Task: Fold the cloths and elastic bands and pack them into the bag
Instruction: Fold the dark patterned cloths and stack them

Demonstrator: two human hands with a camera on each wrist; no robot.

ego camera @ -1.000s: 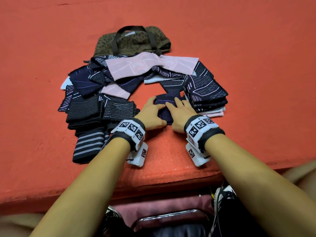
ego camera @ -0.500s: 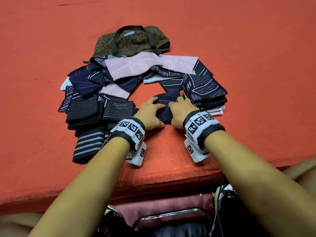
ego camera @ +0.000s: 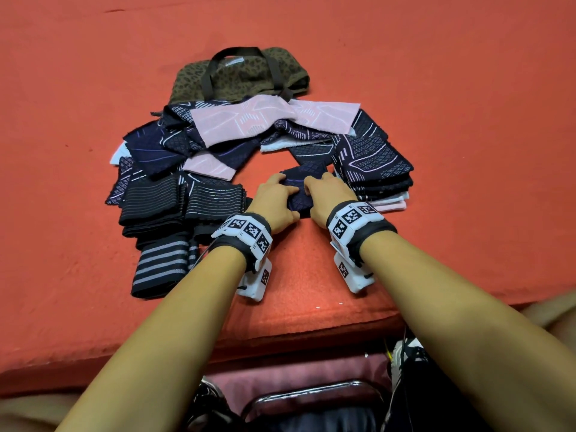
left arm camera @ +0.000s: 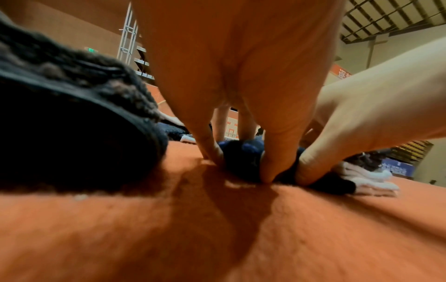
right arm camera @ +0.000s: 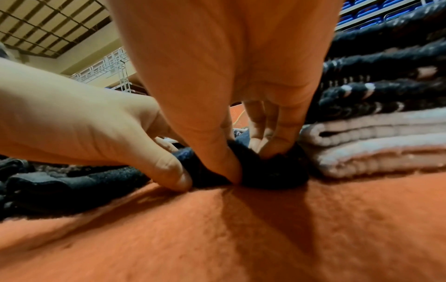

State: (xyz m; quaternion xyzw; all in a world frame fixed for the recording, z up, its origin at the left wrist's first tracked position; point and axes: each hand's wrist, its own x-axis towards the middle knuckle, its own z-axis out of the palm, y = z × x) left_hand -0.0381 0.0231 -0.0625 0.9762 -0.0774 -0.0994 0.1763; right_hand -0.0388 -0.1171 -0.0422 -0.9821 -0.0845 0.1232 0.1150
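Note:
A small folded navy cloth point(ego camera: 300, 189) lies on the red table between my two hands. My left hand point(ego camera: 278, 198) grips its left side, thumb at the near edge and fingers curled over the top point(left arm camera: 243, 152). My right hand point(ego camera: 324, 194) grips its right side the same way, thumb and fingers pinching the dark fabric point(right arm camera: 263, 167). The olive leopard-print bag point(ego camera: 240, 77) with dark handles lies flat at the back. A loose heap of navy and pink cloths point(ego camera: 237, 126) sits in front of the bag.
A stack of folded navy and pink cloths point(ego camera: 374, 169) stands right beside my right hand. Folded striped elastic bands point(ego camera: 159, 207) are piled to the left of my left hand. The table's front edge point(ego camera: 311, 332) is near, with a chair and shoes below.
Both hands have gone from lying flat on the navy cloth to curling round its sides, and they have shifted a little away from me.

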